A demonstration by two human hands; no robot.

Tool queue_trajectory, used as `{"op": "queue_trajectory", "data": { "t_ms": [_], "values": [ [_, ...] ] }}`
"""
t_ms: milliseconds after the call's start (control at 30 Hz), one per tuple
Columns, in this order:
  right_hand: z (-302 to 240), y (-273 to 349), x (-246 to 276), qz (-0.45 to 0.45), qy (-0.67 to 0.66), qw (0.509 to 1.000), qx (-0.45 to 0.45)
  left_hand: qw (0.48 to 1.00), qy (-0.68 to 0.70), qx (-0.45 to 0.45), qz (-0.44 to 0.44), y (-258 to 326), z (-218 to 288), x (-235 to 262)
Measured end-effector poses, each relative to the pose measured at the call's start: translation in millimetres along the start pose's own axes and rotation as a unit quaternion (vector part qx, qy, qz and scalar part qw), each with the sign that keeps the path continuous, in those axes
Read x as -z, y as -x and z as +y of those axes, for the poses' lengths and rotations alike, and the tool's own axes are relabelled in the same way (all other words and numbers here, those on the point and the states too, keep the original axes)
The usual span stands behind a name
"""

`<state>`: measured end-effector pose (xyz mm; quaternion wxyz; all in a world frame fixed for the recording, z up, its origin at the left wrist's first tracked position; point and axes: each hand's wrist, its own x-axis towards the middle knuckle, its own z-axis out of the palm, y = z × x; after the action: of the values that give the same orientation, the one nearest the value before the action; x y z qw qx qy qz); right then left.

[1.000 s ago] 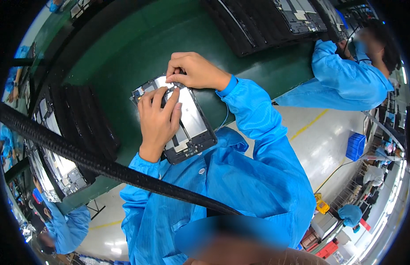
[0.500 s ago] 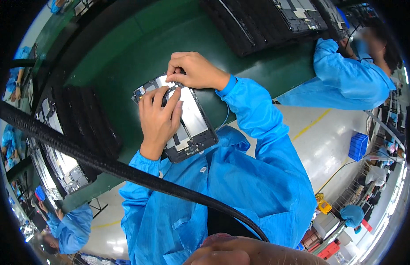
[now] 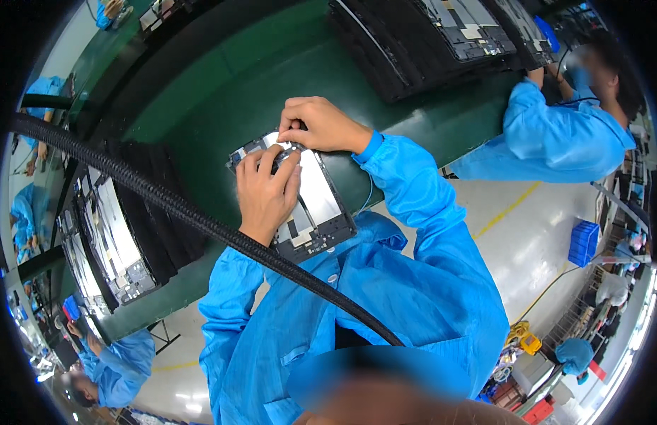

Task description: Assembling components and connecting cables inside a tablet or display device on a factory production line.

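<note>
An opened tablet (image 3: 320,191) lies tilted at the table's near edge, against my blue smock. Its black frame and bright silver inner plates face up. My left hand (image 3: 266,195) rests over its left part, fingers apart and fingertips on the upper section. At the tablet's top edge, my right hand (image 3: 318,126) is closed in a pinch, with thumb and forefinger close to the left fingertips. Whatever the pinch holds, if anything, is too small to make out. The left hand covers part of the tablet's inside.
Black padded racks with opened tablets stand on the green table (image 3: 222,92): one rack (image 3: 162,212) at left, another (image 3: 385,64) at far right. A thick black braided cable (image 3: 194,212) crosses in front. Co-workers in blue sit at right and lower left. A blue crate (image 3: 584,242) is on the floor.
The view has shifted slightly, so the tablet and both hands appear a little lower and to the right. The hands keep nearly the same pose on the tablet.
</note>
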<state>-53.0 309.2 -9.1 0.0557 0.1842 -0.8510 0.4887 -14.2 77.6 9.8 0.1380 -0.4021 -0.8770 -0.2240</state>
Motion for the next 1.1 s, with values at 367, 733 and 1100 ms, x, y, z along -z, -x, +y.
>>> {"op": "queue_trajectory", "data": {
  "t_ms": [367, 733, 1100],
  "values": [
    [-16.4, -0.9, 3.4, 0.015, -0.015, 1.0, -0.013, 0.992, 0.084, 0.073, 0.065, 32.1, -0.5, 12.7],
    [-58.8, -19.7, -33.7, -0.047, 0.056, 0.989, 0.132, 0.881, 0.24, 0.405, 0.038, 78.4, -9.3, 37.5],
    [-59.7, -23.6, -60.9, -0.015, 0.094, 0.989, 0.115, 0.88, 0.244, 0.391, 0.111, 33.8, -52.3, 11.2]
  ]
}}
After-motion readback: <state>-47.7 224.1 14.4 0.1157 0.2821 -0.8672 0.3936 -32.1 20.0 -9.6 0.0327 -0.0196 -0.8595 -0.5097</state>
